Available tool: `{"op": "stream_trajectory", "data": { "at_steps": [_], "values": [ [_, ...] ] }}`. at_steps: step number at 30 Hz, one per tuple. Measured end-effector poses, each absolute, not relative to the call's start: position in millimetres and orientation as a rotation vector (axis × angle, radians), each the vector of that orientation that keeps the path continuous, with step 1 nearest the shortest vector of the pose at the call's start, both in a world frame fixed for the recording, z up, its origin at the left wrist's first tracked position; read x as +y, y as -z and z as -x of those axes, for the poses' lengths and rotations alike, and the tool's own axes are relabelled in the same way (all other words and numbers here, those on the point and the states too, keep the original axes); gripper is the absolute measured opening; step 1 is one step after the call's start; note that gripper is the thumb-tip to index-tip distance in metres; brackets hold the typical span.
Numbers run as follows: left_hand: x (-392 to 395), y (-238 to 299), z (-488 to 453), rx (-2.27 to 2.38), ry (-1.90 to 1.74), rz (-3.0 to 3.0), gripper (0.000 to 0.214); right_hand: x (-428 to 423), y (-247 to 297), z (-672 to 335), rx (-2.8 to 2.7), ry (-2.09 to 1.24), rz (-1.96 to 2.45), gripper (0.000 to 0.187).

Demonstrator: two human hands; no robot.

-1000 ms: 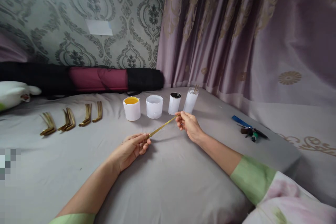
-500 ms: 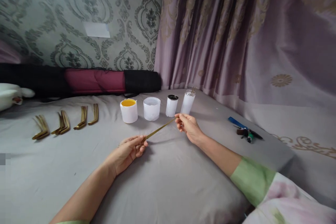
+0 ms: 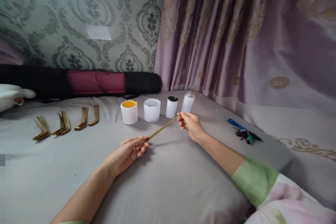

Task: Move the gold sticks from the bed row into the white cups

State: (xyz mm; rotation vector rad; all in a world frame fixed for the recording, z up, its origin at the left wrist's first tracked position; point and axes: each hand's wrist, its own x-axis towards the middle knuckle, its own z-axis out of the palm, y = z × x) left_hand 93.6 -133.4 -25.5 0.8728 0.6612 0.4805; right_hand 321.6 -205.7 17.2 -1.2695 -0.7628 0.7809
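your left hand (image 3: 127, 152) pinches the near end of a thin golden strip (image 3: 163, 127) between thumb and fingertips, and your right hand (image 3: 191, 125) pinches its far end, so the strip spans the gap between both hands, tilted upward toward the right hand and held clear of the grey sheet (image 3: 162, 182). just beyond the right hand stands a row of four containers: a white cup of yellow liquid (image 3: 129, 111), a white cup (image 3: 152, 109), a dark-rimmed cup (image 3: 172, 106) and a clear jar (image 3: 188, 101). bent golden strips (image 3: 65, 123) lie well apart to the left of the left hand, and a blue tool with keys (image 3: 243, 131) lies to the right of the right hand.
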Motion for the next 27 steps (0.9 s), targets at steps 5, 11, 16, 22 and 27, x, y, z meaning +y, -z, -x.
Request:
{"op": "stream_trajectory", "data": {
  "at_steps": [5, 11, 16, 22, 27],
  "values": [
    [-133, 24, -92, 0.676, -0.488, -0.859, 0.023, -208, -29, -339, -0.789, -0.737, 1.304, 0.022],
    [-133, 23, -92, 0.697, -0.504, -0.826, 0.023, -215, -51, -363, -0.808, -0.616, 1.314, 0.019],
    [-132, 22, -91, 0.697, -0.516, -0.813, 0.022, -219, -71, -381, -0.809, -0.530, 1.326, 0.015],
    [-131, 23, -89, 0.672, -0.519, -0.792, 0.020, -219, -98, -407, -0.821, -0.359, 1.366, 0.014],
    [-129, 24, -90, 0.663, -0.525, -0.785, 0.019, -216, -124, -426, -0.828, -0.217, 1.412, 0.014]
  ]
}}
